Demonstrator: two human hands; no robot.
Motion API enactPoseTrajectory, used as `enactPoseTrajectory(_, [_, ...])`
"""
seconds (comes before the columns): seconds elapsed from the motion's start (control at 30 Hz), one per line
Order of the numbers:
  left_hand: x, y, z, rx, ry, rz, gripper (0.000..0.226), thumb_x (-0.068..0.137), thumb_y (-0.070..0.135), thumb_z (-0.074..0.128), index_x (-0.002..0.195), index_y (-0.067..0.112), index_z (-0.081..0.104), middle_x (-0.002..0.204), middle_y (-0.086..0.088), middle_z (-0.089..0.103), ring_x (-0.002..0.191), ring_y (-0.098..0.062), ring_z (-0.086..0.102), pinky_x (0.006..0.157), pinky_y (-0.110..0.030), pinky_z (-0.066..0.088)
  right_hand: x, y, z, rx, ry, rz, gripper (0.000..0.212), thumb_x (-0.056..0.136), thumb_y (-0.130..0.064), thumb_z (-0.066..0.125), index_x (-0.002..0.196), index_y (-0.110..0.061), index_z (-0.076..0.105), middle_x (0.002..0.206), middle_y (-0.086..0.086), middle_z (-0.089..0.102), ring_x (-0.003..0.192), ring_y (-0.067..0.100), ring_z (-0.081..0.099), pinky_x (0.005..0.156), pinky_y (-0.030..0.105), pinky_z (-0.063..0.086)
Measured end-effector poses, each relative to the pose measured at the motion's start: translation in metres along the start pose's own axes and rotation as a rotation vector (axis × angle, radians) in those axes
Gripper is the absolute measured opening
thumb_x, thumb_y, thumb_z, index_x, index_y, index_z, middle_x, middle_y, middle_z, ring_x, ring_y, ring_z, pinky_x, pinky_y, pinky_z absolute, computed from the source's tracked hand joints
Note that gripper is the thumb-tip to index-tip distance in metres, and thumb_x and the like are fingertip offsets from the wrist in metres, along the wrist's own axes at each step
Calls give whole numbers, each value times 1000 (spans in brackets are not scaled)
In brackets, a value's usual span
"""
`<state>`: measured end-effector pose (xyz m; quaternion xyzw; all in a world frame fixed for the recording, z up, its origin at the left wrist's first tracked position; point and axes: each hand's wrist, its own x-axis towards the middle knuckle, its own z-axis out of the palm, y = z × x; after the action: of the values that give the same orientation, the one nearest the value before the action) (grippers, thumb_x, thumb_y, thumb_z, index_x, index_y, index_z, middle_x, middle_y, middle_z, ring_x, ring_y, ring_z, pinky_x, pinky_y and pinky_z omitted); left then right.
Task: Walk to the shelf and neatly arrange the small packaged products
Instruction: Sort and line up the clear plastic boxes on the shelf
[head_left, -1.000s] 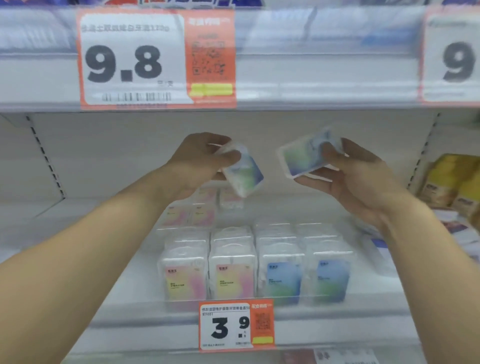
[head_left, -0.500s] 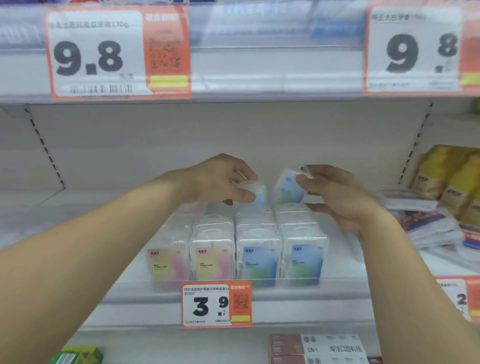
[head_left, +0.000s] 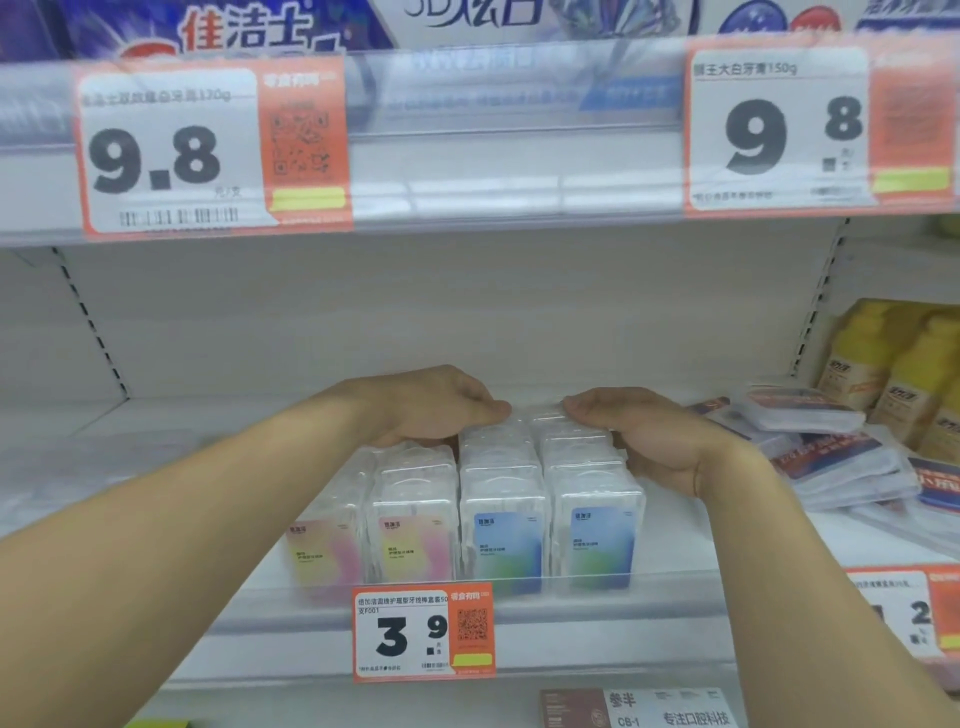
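A: We have the packs (head_left: 501, 499) at the front of the shelf (head_left: 208, 431), four rows side by side: two pink-fronted at 9 o'clock, two blue-fronted at 3 o'clock, each row running back toward 12.

B: How do we judge they handle?

A: Light, we think. Clear, hard-looking blister shells with a card inside, so stiff, probably slick, and apt to tip like dominoes if we nudge one row alone.

B: So where do we take hold?

A: On the flat outer sides and the tops, pressing rows together, not by the glossy fronts. Our left hand (head_left: 436, 410) lies flat, fingers together, over the back of the pink rows; its fingertips reach the blue rows. Our right hand (head_left: 639, 436) lies open with fingers together along the 3 o'clock side of the block, fingertips on the back packs. Neither pinches anything.

B: And around them?

A: A 3.9 tag (head_left: 423, 631) sits on the rail at 6 o'clock. At 3 o'clock, well apart, flat pouches (head_left: 841, 462) lie in a loose heap, with yellow bags (head_left: 893, 364) behind them. At 12 o'clock hang two 9.8 tags (head_left: 171, 156).
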<state>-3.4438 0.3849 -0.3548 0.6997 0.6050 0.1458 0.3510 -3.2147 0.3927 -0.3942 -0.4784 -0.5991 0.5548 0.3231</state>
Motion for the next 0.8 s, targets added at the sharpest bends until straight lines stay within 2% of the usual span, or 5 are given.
enactPoseTrajectory(0.17, [1, -1, 1, 4, 1, 2, 25, 91, 48, 59, 78, 27, 65, 75, 4, 56, 67, -13, 50, 66, -22, 43, -1, 0, -1, 31, -30, 31, 14, 87, -34, 70, 85, -21, 73, 77, -5, 71, 76, 17, 62, 67, 32, 46])
enactPoseTrajectory(0.3, [0, -1, 1, -3, 0, -6, 26, 91, 49, 58, 83, 26, 67, 79, 3, 58, 70, -13, 53, 69, -24, 46, 0, 1, 0, 15, 2, 38, 15, 87, -35, 71, 86, -21, 73, 82, -3, 72, 82, 19, 64, 70, 32, 47])
enactPoseTrajectory(0.4, [-2, -2, 3, 12, -24, -15, 37, 92, 54, 53, 105, 22, 68, 102, -2, 69, 87, -16, 63, 91, -30, 52, 0, 1, 1, 29, 19, 69, 26, 85, -38, 69, 101, -18, 75, 101, 3, 74, 93, 24, 66, 82, 38, 51])
enactPoseTrajectory(0.63, [-7, -1, 3, 127, -96, -32, 55, 93, 63, 40, 131, 25, 54, 131, 4, 57, 121, -16, 52, 111, -37, 36, 6, 5, 1, 22, -36, 82, 63, 68, -63, 73, 117, -23, 72, 123, 5, 70, 116, 30, 64, 107, 50, 43])
enactPoseTrajectory(0.8, [-21, 9, -7, 303, -76, -28, 69, 93, 69, 21, 147, 29, 36, 152, 11, 36, 141, -16, 32, 117, -36, 21, -2, 0, 3, -13, 102, 51, 51, 78, -59, 68, 111, -21, 73, 116, 2, 72, 106, 24, 67, 98, 43, 49])
